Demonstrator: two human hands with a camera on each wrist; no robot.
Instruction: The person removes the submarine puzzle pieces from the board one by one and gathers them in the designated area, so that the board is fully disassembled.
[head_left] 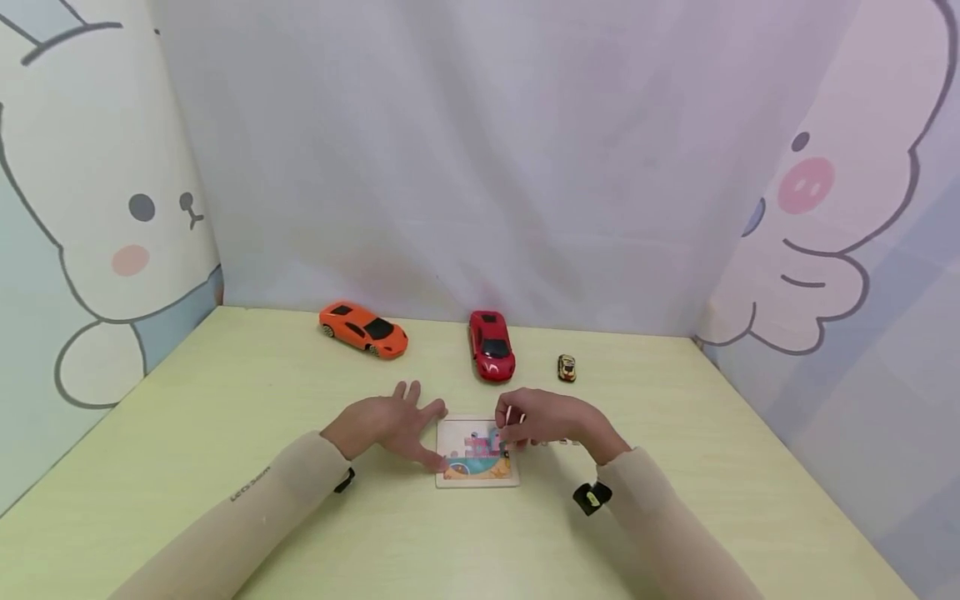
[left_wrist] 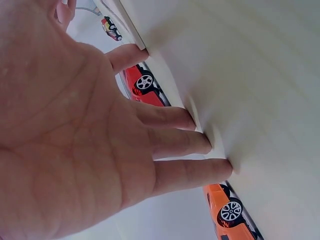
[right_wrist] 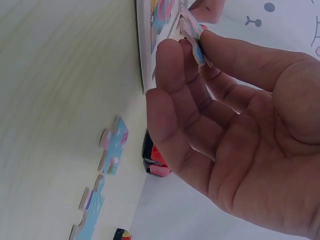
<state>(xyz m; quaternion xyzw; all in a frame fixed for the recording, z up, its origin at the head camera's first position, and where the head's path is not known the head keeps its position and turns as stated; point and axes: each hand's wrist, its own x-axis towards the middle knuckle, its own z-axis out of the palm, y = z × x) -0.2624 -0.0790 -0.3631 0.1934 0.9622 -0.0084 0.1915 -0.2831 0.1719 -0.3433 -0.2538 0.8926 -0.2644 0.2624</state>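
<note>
A jigsaw puzzle in a shallow wooden frame [head_left: 477, 484] lies on the table, with a pink and teal picture partly filled in. My right hand [head_left: 543, 417] hovers over its right side and pinches a puzzle piece [right_wrist: 192, 35] between thumb and fingertips. The held piece is thin and seen nearly edge-on in the right wrist view. My left hand [head_left: 397, 423] rests at the frame's left side, fingers spread and fairly straight. In the left wrist view its fingertips [left_wrist: 220, 170] touch the tabletop, and one finger meets the frame's edge.
Loose puzzle pieces [right_wrist: 114, 145] lie on the table to the right of the frame, partly behind my right hand in the head view. Behind the puzzle stand an orange toy car [head_left: 363, 329], a red toy car [head_left: 492, 346] and a tiny gold car [head_left: 567, 367]. Curtains [head_left: 450, 167] enclose the table.
</note>
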